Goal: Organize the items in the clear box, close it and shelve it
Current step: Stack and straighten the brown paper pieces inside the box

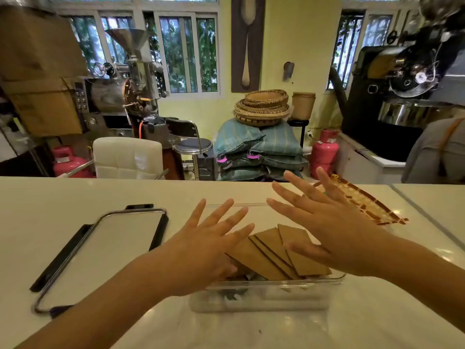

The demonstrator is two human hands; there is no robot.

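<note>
On the white counter (75, 197), right in front of the person, the clear box (274, 285) sat open, with its lid (100, 253) lying flat to the left, well apart from it. Inside were brown cardboard sleeves (274, 250), fanned out and overlapping, leaning at an angle; something dark and white lay under them, too blurred to name. Left hand (201, 245) was flat, fingers spread, holding nothing, over the box's left half. Right hand (329, 222) was also splayed and empty, over the right half, thumb low near the sleeves. A woven mat (364, 202) lay beyond the box to the right.

My read: sorting step, lid and shelving not yet done. To do it well: pinch the sleeves from both ends, square the edges into one stack, lay it flat or stand it along one wall so nothing stands above the rim. Check corners before the lid goes on; a proud sleeve would probably stop the clips seating. The sleeves look light and likely to slide, so press down rather than sweep.
</note>
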